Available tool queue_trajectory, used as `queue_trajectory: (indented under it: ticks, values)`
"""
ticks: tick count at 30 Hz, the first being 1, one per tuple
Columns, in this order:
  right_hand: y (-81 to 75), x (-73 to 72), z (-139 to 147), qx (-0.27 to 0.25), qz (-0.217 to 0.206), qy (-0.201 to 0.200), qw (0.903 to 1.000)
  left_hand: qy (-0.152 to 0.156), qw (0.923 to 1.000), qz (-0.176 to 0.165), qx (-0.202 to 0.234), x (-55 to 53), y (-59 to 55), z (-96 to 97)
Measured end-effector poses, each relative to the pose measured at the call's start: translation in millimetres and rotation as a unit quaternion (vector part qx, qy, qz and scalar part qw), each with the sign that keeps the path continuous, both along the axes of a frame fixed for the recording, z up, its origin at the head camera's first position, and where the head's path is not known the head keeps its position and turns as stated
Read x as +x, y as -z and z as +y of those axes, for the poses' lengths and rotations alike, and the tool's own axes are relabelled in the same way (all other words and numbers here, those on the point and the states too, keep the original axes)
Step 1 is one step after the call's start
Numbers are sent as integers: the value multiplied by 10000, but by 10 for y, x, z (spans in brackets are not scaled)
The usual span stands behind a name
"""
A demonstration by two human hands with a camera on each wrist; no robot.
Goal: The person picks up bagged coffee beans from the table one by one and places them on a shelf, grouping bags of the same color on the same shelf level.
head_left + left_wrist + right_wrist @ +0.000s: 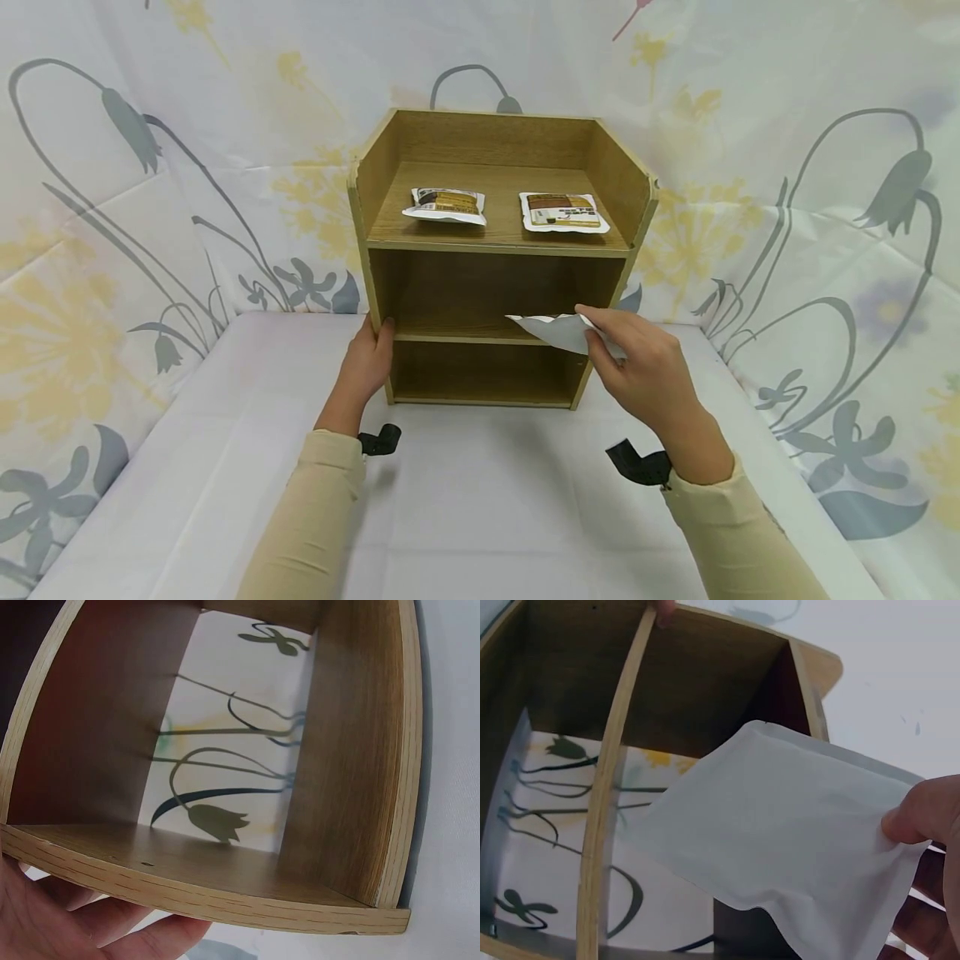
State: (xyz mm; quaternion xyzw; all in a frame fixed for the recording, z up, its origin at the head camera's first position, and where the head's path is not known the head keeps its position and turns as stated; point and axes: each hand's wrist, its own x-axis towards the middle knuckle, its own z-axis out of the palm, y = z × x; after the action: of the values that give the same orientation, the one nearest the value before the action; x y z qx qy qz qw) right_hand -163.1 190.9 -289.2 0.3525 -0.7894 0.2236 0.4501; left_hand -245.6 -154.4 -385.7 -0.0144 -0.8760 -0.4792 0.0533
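A small wooden shelf unit (495, 245) with an open top and two compartments below stands on the white cloth. My left hand (369, 363) grips its left side panel, thumb by the front edge and fingers along the outside, as the left wrist view (112, 922) shows too. In my right hand (651, 375) a flat white packet (780, 817) is pinched at one edge between thumb and fingers. Its plain side faces the right wrist camera. In the head view the packet overlaps the front of the middle board, near the right side.
Two similar packets with brown and yellow labels lie on the top board, one on the left (447, 205) and one on the right (564, 212). Flower-patterned cloth (750, 208) hangs behind and beside the shelf. White cloth (480, 500) covers the surface in front.
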Motion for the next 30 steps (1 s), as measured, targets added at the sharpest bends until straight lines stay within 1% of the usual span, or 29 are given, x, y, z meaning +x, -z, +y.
queue_trajectory:
  ticks: [5, 11, 19, 25, 30]
  values:
    - [14, -66, -80, -43, 12, -72, 10000, -25, 10000, 33, -6, 5, -8, 3]
    - [54, -137, -169, 139, 61, -68, 9999, -51, 10000, -21, -8, 6, -13, 5]
    - [111, -212, -316, 53, 46, -58, 10000, -47, 10000, -23, -11, -15, 16, -7]
    - [147, -259, -417, 3, 115, -25, 9999, -69, 10000, -37, 36, -18, 29, -6]
    - [165, -287, -493, 22, 109, -26, 9999, -84, 10000, -24, -19, -22, 30, -6]
